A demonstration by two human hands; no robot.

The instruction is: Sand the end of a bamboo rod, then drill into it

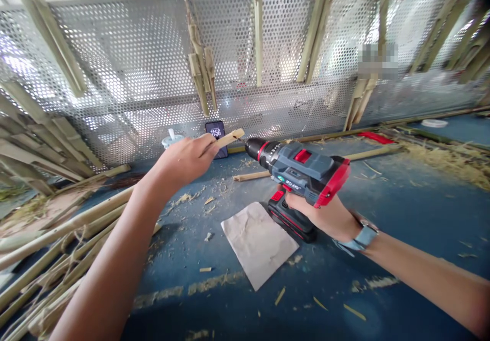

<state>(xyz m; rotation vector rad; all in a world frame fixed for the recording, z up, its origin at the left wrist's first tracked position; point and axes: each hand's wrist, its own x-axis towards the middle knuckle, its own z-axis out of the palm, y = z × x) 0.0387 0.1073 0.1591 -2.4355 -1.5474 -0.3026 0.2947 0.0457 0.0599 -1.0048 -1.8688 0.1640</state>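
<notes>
Left hand pinched bamboo stick, tip just beside bit of cordless drill, clenched in right hand. Brown paper sheet lay below on blue surface, shavings scattered; phone stood beyond, showing 11:56.

A pixelated blur hides part of the perforated silver metal screen. The right hand covers the grip of the blue-and-red cordless drill, and long pale bamboo poles run off the left edge.
</notes>
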